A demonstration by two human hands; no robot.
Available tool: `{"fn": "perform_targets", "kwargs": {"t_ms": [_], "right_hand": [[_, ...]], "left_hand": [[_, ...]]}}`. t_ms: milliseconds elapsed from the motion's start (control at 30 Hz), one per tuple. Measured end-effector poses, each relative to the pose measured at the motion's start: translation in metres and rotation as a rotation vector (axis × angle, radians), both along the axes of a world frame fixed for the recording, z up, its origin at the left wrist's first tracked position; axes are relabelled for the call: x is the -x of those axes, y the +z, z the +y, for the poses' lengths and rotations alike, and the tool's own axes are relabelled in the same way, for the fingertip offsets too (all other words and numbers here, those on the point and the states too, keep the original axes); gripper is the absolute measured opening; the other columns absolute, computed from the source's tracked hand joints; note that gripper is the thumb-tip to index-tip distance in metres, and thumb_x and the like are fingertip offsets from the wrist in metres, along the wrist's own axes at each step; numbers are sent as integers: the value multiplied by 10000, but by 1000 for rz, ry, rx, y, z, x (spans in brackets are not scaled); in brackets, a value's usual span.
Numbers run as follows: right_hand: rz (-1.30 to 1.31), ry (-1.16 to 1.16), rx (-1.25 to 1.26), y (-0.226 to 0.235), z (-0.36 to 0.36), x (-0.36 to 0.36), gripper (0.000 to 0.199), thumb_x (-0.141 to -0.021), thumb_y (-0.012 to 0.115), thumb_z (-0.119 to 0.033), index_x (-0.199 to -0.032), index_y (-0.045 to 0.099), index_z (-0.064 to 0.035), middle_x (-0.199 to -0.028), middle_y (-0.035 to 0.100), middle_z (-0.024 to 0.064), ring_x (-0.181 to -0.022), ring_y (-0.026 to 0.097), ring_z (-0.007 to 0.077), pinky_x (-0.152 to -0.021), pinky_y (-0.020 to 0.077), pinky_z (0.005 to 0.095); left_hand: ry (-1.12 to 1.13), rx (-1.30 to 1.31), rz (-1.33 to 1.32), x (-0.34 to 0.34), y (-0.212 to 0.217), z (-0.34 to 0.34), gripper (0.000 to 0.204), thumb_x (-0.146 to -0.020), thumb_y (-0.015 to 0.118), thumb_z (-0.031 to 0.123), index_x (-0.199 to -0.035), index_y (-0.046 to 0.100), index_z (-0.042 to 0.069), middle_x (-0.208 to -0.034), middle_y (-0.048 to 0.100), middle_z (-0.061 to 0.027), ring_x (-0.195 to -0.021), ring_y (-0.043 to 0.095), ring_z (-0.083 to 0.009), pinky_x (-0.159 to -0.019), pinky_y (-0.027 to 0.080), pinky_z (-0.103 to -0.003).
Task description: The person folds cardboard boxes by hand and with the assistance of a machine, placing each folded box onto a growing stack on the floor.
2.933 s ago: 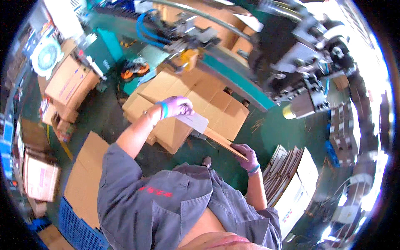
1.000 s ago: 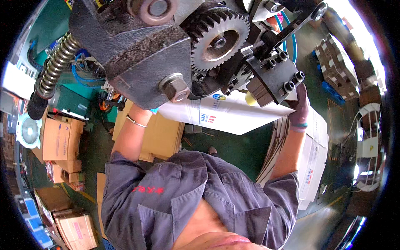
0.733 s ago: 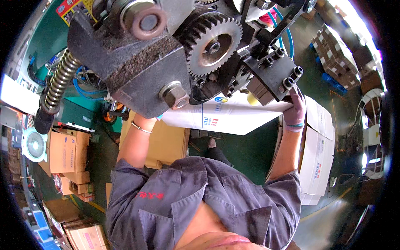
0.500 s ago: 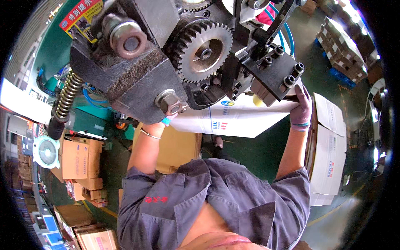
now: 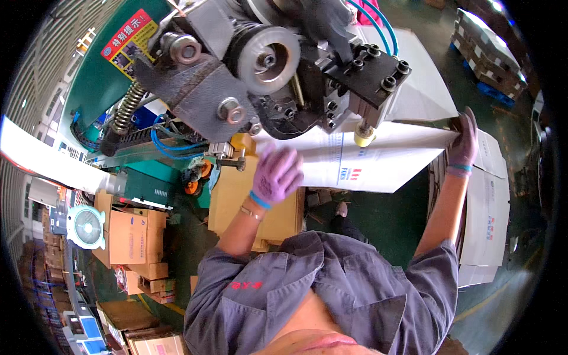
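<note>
A white printed cardboard sheet (image 5: 378, 157) lies under the black machine head (image 5: 278, 71) and slants down toward me. My right hand (image 5: 465, 139), in a purple glove, is closed on the sheet's right corner. My left hand (image 5: 278, 174), also gloved, is at the sheet's left end, just below the machine. It is slightly blurred, its fingers loosely apart with nothing visible in them. A yellowish roller (image 5: 364, 136) under the machine's bolted block sits at the sheet's face. The metal wheel (image 5: 269, 60) on the machine looks smeared.
Folded white cartons (image 5: 485, 201) stand to my right. A brown cardboard stack (image 5: 236, 201) is below my left hand. Further left are a small round fan (image 5: 87, 227) and brown boxes (image 5: 133, 236). A loaded pallet (image 5: 488, 53) stands at the far right.
My left hand has come out from behind the machine head into full view. My right hand, still on the sheet, appears further right. The toothed wheel now looks blurred.
</note>
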State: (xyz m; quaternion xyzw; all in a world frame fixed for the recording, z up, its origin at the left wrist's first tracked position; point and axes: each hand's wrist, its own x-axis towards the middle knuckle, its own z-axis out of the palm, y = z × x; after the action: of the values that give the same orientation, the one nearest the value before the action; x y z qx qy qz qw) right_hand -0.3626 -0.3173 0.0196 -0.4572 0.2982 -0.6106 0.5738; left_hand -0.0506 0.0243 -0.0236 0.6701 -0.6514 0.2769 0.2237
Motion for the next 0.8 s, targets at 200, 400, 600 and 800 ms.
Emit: {"fn": "perform_targets", "kwargs": {"t_ms": [200, 400, 600, 800], "right_hand": [[218, 69, -309, 23, -18, 10, 467, -928, 504, -367, -1264, 540, -45, -1135, 627, 139, -1030, 576, 216, -948, 409, 314], [409, 154, 626, -24, -45, 23, 289, -915, 473, -75, -1160, 606, 3, -1207, 586, 168, -1156, 526, 244, -1004, 377, 336], [-240, 76, -498, -106, -52, 176, 389, -880, 562, -244, -1156, 568, 30, -1070, 629, 132, -949, 608, 220, -809, 501, 318], [-432, -153, -620, -237, -4, 331, 415, -894, 529, -347, -1141, 594, -21, -1191, 584, 162, -1127, 528, 305, -970, 404, 475]], "left_hand": [[407, 160, 869, -36, -115, 54, 571, -797, 705, 289, -1224, 500, -30, -1245, 517, -180, -1164, 497, -291, -1015, 376, -386], [252, -142, 1219, -57, -72, 3, 359, -845, 660, 162, -1107, 563, -62, -1098, 632, -173, -1038, 597, -231, -880, 462, -305], [-110, -125, 1192, 48, -74, -72, 179, -854, 601, 43, -1025, 629, -1, -874, 681, -44, -759, 640, -128, -682, 523, -285], [-440, -228, 938, 135, 6, -219, 159, -868, 629, 122, -934, 615, -22, -729, 661, -66, -650, 631, -132, -588, 483, -256]]}}
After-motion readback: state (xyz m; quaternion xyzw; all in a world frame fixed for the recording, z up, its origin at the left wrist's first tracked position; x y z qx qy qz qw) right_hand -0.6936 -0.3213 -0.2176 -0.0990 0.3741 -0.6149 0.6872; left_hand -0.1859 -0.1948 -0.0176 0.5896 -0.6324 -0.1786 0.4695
